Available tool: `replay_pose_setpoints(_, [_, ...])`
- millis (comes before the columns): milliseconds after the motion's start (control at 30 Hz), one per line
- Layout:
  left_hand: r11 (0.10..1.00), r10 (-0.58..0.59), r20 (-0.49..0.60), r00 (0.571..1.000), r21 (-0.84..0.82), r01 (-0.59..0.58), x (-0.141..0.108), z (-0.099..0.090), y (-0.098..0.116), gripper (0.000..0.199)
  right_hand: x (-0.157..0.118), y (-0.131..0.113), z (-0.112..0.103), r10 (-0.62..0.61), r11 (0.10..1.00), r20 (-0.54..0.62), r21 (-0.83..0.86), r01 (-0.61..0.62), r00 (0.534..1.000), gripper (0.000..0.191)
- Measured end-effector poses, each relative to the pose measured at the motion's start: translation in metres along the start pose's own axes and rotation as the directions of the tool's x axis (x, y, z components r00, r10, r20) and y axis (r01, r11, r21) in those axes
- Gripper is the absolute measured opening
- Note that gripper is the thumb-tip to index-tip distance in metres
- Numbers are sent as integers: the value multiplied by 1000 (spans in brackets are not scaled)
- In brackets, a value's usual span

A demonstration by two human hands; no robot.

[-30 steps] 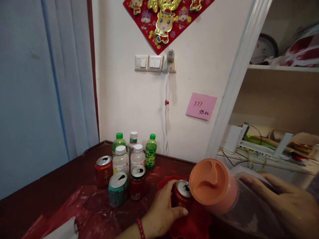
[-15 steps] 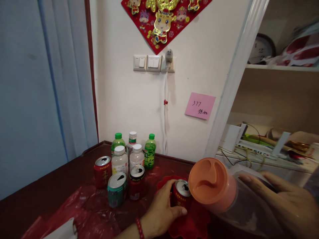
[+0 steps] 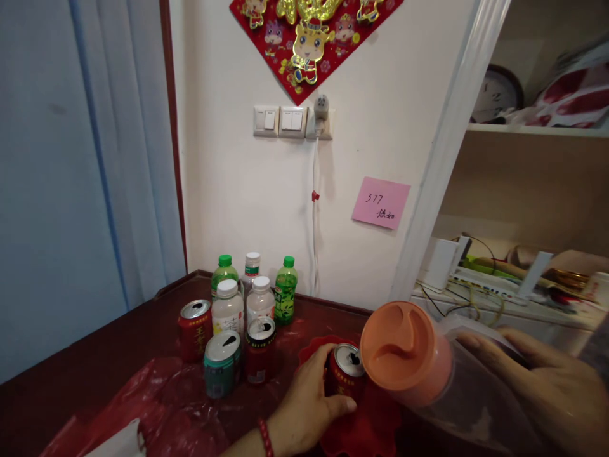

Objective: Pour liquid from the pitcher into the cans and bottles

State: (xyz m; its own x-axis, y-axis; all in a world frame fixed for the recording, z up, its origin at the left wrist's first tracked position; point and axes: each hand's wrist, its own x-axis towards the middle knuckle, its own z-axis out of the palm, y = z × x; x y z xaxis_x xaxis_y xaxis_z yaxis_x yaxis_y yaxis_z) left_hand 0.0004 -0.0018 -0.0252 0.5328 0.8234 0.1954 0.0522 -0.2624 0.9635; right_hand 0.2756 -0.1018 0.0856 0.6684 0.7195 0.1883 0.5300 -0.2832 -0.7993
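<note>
My left hand (image 3: 309,406), with a red bead bracelet at its wrist, is wrapped round the side of an opened red drink can (image 3: 351,362). The can stands upright on a red scallop-edged dish (image 3: 368,425). From the right, my right hand (image 3: 547,381) grips a translucent pitcher (image 3: 469,400) by its handle side. This pitcher is tipped toward the can, and its orange lid (image 3: 397,349) is close to the can's top. No stream of liquid can be made out between them.
Left of my hand stand a green can (image 3: 222,365), two more red cans (image 3: 194,330), white-capped bottles (image 3: 228,304) and green-capped bottles (image 3: 285,292). Crumpled red plastic (image 3: 162,393) lies in front. Behind rises the wall with a hanging cord (image 3: 314,241); a shelf with a white router (image 3: 495,285) is at right.
Both hands, the can and the pitcher keep almost the same places. Only a very slight shift of the whole view shows.
</note>
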Motion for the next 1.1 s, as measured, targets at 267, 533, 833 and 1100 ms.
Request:
replay_pose_setpoints(267, [1000, -8, 4, 1000, -18, 9, -1, 0, 4, 73, 3, -1, 1, 35, 999, -24, 40, -34, 999, 58])
replay_pose_setpoints(533, [1000, 1, 5, 1000, -8, -1, -1, -1, 4, 71, -21, -17, 10, -83, 990, -128, 103, 97, 988, 44])
replay_pose_setpoints(833, [1000, 6, 5, 1000, -11, -5, 0, 0, 1, 71, -28, -22, 9, -104, 991, -105, 74, 112, 989, 46])
replay_pose_setpoints(1100, [1000, -6, 9, 1000, -4, 6, -1, 0, 3, 72, -28, -24, 9, -90, 992, -132, 72, 101, 987, 46])
